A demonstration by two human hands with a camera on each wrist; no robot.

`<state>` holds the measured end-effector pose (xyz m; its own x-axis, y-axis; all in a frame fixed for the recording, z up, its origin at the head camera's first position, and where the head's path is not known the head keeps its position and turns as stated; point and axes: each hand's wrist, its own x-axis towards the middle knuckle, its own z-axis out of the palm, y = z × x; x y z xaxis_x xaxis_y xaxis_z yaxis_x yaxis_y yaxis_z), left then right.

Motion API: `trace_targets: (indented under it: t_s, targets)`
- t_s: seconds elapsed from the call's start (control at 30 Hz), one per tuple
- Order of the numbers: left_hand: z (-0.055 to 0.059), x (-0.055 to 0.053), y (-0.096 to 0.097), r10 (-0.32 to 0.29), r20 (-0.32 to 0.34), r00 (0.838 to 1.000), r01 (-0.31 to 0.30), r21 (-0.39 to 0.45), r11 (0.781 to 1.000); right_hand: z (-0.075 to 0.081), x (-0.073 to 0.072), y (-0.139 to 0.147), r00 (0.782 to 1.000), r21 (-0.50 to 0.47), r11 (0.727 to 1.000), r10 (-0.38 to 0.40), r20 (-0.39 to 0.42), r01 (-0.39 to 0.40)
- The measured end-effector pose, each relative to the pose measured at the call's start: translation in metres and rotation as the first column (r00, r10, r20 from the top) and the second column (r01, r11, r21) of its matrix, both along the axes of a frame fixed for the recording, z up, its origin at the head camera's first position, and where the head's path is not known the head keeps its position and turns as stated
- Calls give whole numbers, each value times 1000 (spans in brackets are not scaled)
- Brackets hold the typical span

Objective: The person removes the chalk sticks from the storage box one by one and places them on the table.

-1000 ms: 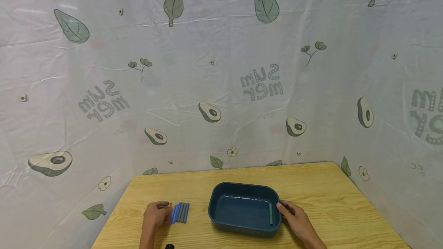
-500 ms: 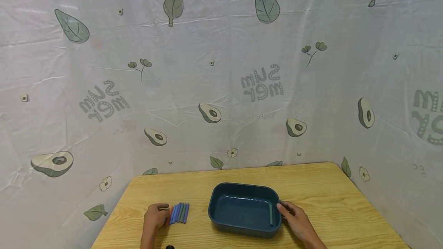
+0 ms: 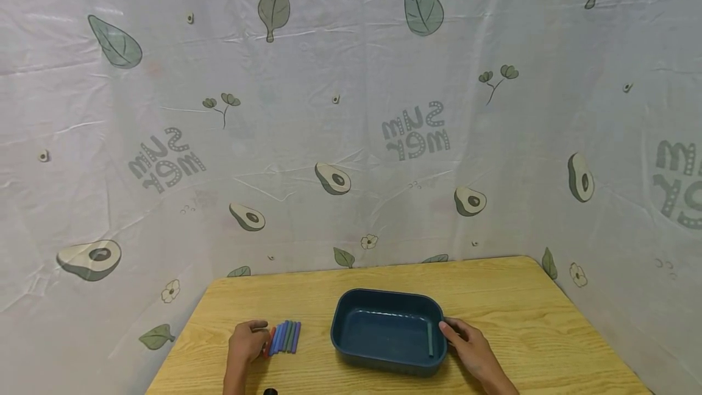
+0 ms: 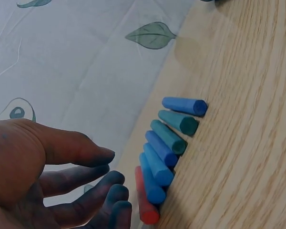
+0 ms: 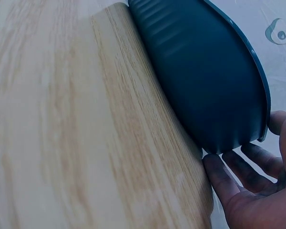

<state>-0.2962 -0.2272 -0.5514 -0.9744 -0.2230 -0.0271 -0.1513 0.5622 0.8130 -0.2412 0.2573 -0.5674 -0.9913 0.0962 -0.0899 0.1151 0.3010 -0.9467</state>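
Several chalk sticks lie side by side in a row on the left of the table. At the row's left end is a red chalk stick [image 4: 147,198], beside a blue chalk stick [image 4: 153,183]. My left hand [image 3: 248,342] is right next to the red one. In the left wrist view its stained fingers [image 4: 93,195] are loosely bent, with nothing between them and the thumb. My right hand [image 3: 468,349] grips the right end of a dark blue rectangular box [image 3: 384,366], thumb over the rim and fingers against the outer wall. One green chalk stick [image 3: 430,339] lies inside the box.
The wooden table [image 3: 548,334] backs onto a hanging sheet [image 3: 351,108] printed with leaves and avocados. A small black round object [image 3: 270,391] shows at the bottom edge of the head view, in front of the chalk row.
The red chalk stick has tilted, its far end shifting right toward the blue ones. My left hand has barely moved; the right hand and the box stay in place.
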Motion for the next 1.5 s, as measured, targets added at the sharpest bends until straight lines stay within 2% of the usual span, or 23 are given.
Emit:
trace_targets:
  t_s: [0.3, 0.37, 0.57, 0.77, 1.13, 1.4, 1.5]
  targets:
    - [15, 5, 15, -2, -44, 999, 3, 20, 1000, 0, 1, -1, 1000, -30, 999, 12, -4, -12]
    - [18, 6, 20, -16, -65, 998, 17, 8, 1000, 0, 1, 0, 1000, -25, 1000, 10, 0, -10]
    - [23, 7, 37, -53, -100, 994, 59, 59, 997, -1, 0, 0, 1000, -25, 1000, 10, 1, -10]
    - [29, 4, 61, -86, -131, 988, 96, 80, 992, -1, 0, -1, 1000, -20, 1000, 4, -13, -4]
    - [47, 1, 114, -170, -200, 965, 204, 166, 965, -1, -2, -1, 999, -5, 1000, -27, -32, 27]
    - [51, -1, 150, -211, -236, 948, 260, 197, 945, -2, -1, 1, 1000, 6, 1000, -8, -8, 8]
    - [52, -2, 162, -240, -261, 935, 290, 174, 941, -2, -2, 1, 1000, 17, 1000, -3, -4, 3]
